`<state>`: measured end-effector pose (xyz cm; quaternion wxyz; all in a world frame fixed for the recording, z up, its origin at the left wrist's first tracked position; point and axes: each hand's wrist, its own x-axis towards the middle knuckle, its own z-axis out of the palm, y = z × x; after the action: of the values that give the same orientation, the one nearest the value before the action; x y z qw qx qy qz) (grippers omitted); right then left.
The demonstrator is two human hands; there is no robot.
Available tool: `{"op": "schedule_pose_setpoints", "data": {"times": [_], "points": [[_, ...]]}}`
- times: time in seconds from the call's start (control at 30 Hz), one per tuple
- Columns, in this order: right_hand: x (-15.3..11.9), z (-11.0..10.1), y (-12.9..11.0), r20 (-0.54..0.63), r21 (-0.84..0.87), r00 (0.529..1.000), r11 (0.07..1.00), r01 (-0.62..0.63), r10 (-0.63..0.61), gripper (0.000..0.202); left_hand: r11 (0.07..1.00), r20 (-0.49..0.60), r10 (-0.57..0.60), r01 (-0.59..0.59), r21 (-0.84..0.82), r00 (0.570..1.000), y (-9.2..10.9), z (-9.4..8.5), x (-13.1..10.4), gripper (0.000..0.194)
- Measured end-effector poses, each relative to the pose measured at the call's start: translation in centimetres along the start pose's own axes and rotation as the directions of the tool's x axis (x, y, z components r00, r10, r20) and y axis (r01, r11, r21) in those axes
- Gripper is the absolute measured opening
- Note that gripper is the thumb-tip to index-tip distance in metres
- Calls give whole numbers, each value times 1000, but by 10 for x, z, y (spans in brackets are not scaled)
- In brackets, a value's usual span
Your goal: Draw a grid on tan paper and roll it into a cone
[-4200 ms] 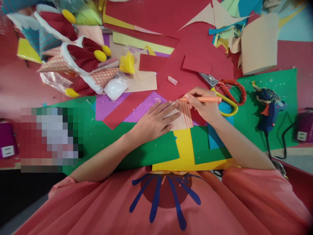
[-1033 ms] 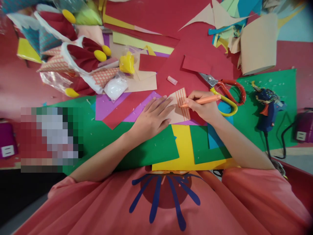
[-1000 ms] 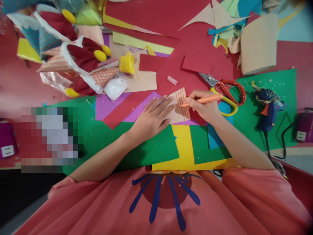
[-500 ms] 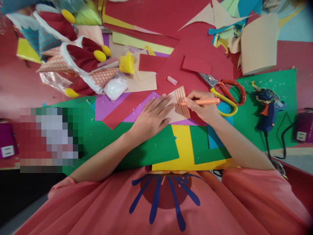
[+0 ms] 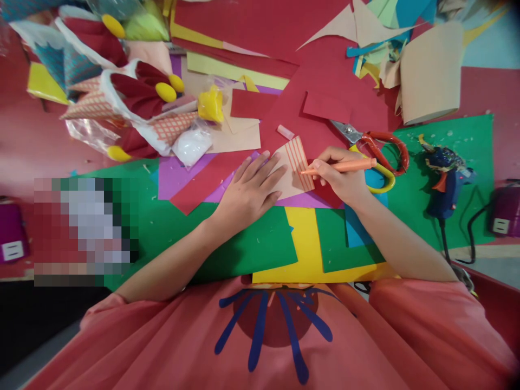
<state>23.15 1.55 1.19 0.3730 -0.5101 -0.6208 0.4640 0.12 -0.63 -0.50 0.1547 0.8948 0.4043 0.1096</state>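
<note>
A beige piece of paper bears several orange stripes near its right end. My left hand lies flat on its left part with the fingers spread. In my right hand is an orange marker, held in a pinch, its tip touching the striped part of the paper. The pale pink marker cap lies just above the paper. Scissors with red and yellow handles rest behind my right hand, the yellow loop partly hidden by it.
A blue glue gun with a cable sits at the right on green sheets. Cone-shaped figures, a bag of white clay and a yellow one are at the upper left. A rolled beige sheet stands at the upper right.
The beige paper has turned and shifted slightly left under my left hand, which moved a little left too. The marker has tilted and moved slightly right, and more stripes are visible.
</note>
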Motion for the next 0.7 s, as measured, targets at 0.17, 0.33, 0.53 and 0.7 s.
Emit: {"op": "schedule_pose_setpoints", "data": {"times": [0.17, 0.33, 0.53, 0.7], "points": [[0, 2, 2, 56, -4, 998, 1000, 12, -12, 25, 1000, -5, 7, -7, 21, 1000, -1, 1, 0, 46], [1, 3, 1, 78, -26, 996, 999, 40, -38, 20, 1000, -4, 10, -10, 10, 1000, 0, 1, -1, 47], [1, 4, -1, 92, -10, 996, 1000, -3, 4, 23, 1000, -4, 7, -7, 15, 1000, 0, 1, -1, 46], [3, 4, -1, 124, 110, 991, 992, -58, 44, 24, 999, -28, 26, -24, 39, 999, 0, 1, -1, 46]]}}
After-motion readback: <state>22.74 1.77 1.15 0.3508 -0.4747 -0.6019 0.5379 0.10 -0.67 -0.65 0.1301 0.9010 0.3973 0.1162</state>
